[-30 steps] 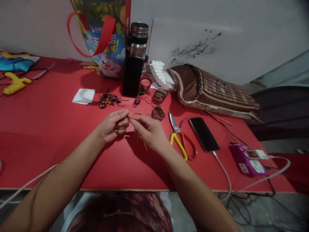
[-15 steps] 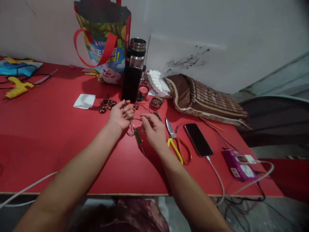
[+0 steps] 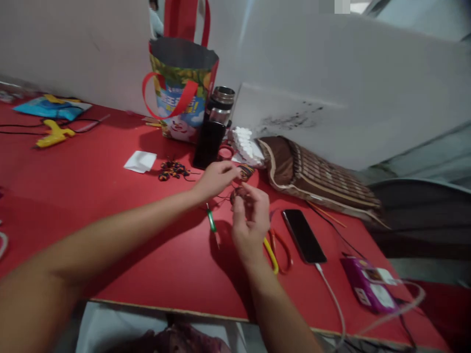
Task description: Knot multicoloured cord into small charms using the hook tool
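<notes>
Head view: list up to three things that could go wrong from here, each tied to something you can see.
1. The green-handled tool lies between the hands with its thin metal tip exposed; a wrist could catch on it.
2. The scissors lie partly under the right hand; the hidden blades might nick a finger.
3. The left hand reaches close to the tall flask, which could be knocked over.

Bare forearms, left hand [image 3: 215, 179] and right hand [image 3: 250, 223] uncovered — fingers [image 3: 259, 196] bare, dark maroon patterned garment [image 3: 176, 340] at the lap.
</notes>
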`<state>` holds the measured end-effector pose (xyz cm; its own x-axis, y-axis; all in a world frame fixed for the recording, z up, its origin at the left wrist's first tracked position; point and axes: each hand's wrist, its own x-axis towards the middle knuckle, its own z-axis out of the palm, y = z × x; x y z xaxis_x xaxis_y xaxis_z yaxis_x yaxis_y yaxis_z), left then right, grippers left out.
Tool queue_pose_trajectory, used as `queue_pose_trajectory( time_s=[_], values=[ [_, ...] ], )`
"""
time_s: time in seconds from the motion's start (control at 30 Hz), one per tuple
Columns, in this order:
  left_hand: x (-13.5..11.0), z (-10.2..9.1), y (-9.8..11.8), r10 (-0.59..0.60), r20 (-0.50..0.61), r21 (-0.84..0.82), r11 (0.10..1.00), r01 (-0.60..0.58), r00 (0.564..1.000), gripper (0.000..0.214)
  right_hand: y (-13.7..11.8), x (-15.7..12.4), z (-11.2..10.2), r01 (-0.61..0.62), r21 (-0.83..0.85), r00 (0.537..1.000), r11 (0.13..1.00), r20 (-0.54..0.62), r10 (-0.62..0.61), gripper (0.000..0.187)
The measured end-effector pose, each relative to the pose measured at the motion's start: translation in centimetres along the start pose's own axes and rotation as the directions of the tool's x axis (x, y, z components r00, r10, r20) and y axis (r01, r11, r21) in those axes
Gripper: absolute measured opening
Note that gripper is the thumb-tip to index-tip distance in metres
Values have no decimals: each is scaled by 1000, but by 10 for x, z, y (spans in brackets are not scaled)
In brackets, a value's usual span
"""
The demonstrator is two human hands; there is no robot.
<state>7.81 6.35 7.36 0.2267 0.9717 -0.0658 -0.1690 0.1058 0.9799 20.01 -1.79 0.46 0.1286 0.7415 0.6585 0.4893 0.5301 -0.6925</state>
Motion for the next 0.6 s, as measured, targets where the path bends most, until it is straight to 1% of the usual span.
queue_pose_trajectory(
  time_s=[0.07, 0.13, 0.17, 0.23, 0.27, 0.33, 0.37, 0.4, 0.43, 0.47, 0.5, 0.53, 0.57, 0.6],
  values=[
    [-24, -15, -10, -27, 49, 46, 999, 25, 998, 28, -10, -1, 2, 88, -32, 995, 996, 44, -87, 32],
    [-58, -29, -20, -56, 98, 87, 995, 47, 994, 25, -10, -1, 8, 104, -10, 990, 995, 93, -102, 33],
    [-78, -36, -23, -94, 120, 163, 984, 74, 988, 26, -7, -1, 10, 92, 9, 989, 996, 113, -92, 32],
    [-122, -50, -30, -199, 144, 303, 941, 148, 969, 34, 1, 0, 13, 45, 28, 989, 999, 138, -49, 33],
    [-143, -56, -32, -235, 156, 367, 916, 164, 960, 37, 4, 1, 13, 33, 28, 991, 999, 129, -36, 33],
    [-176, -64, -36, -282, 244, 471, 871, 141, 928, 41, 7, 3, 12, -1, 8, 992, 1000, 129, 0, 32],
    [-186, -64, -37, -287, 238, 516, 847, 130, 928, 42, 7, 4, 10, -8, 2, 992, 1000, 125, 7, 32],
    [-191, -63, -36, -297, 246, 557, 822, 116, 923, 41, 7, 4, 9, -8, 2, 992, 1000, 124, 8, 32],
    [-189, -58, -36, -323, 284, 586, 804, 103, 903, 41, 6, 5, 8, -4, 4, 993, 1000, 119, 4, 32],
    [-183, -52, -34, -358, 338, 593, 799, 99, 870, 38, 6, 5, 7, -6, 5, 995, 1000, 104, 5, 31],
    [-172, -45, -33, -371, 343, 594, 797, 107, 863, 36, 6, 4, 7, -22, 7, 995, 1000, 97, 21, 32],
    [-157, -37, -31, -359, 355, 574, 812, 102, 863, 34, 8, 4, 7, -46, 9, 995, 999, 91, 45, 32],
    [-140, -30, -30, -324, 384, 541, 838, 73, 865, 31, 10, 4, 7, -72, 18, 994, 997, 81, 71, 31],
    [-123, -23, -30, -274, 443, 501, 865, 18, 854, 24, 13, 4, 7, -115, 29, 991, 993, 77, 113, 30]
  ],
)
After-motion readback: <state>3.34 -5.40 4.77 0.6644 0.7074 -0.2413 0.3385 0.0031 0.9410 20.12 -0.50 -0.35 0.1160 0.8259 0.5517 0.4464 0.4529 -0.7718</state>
